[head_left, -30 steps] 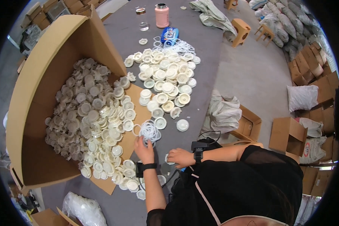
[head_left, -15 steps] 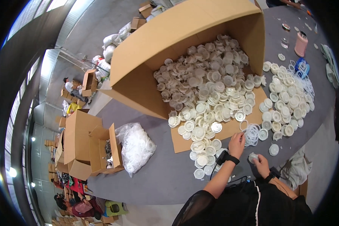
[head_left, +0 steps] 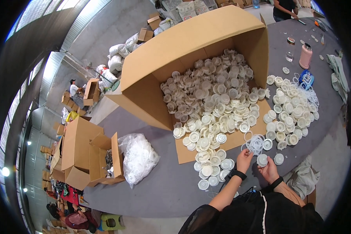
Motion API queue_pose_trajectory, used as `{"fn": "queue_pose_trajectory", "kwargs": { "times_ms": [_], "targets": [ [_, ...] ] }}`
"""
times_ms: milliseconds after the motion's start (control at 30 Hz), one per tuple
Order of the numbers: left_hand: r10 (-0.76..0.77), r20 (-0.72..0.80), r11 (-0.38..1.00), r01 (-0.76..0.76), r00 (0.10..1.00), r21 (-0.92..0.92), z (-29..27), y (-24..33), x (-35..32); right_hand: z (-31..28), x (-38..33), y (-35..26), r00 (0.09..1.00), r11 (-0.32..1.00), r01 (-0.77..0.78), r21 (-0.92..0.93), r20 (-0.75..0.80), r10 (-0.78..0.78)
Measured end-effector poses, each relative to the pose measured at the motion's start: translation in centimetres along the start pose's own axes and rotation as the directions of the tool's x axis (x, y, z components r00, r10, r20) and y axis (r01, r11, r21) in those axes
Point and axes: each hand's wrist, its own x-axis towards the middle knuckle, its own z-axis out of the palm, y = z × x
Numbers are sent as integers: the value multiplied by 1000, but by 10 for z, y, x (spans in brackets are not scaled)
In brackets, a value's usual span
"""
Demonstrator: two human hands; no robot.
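Head view: the wearer's head has swung left since a second ago, so the big cardboard box [head_left: 191, 66] that sat at nine o'clock now fills the top centre, lying on its side and spilling white plastic caps [head_left: 214, 105] onto its flattened flap. New at the far left — eight to nine o'clock — are smaller open boxes [head_left: 85, 156] and, just beside them, a clear bag of white rings [head_left: 138, 156] on the grey desk [head_left: 163, 187].

The hands themselves have barely shifted. The left hand [head_left: 243, 160], at about five o'clock, hangs with fingers loosely curled over the tangle of thin white rings [head_left: 255, 142]; whether it pinches one I cannot tell. Just beside it, the right hand [head_left: 268, 168] holds one white cap [head_left: 262, 159] between fingertips and thumb, as it did half a second ago. So the work looks unchanged in stage — cap and ring are close together, only the viewpoint moved.

Further right, at two to three o'clock, lies the spread of sorted caps [head_left: 290, 113], with a pink bottle [head_left: 305, 56] beyond them.
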Motion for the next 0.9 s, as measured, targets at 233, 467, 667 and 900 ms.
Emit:
{"fn": "queue_pose_trajectory", "kwargs": {
  "times_ms": [233, 467, 667, 900],
  "targets": [
    [-315, 294, 816, 416, 902, -401, -2, 9, -30, 14, -3, -8, 999, 985, -45, 170, -11, 47],
    [-321, 271, 865, 397, 908, -306, -9, 13, -44, -18, 8, -1, 989, 983, 92, 157, -127, -72],
    [-269, 230, 841, 345, 935, -418, -26, 15, -32, -11, 5, -9, 960, 968, 119, -222, -224, -170],
    [-206, 89, 895, 225, 974, -385, -20, 44, -41, 10, -8, 9, 959, 963, 9, -269, -270, -84]
  ]
}}
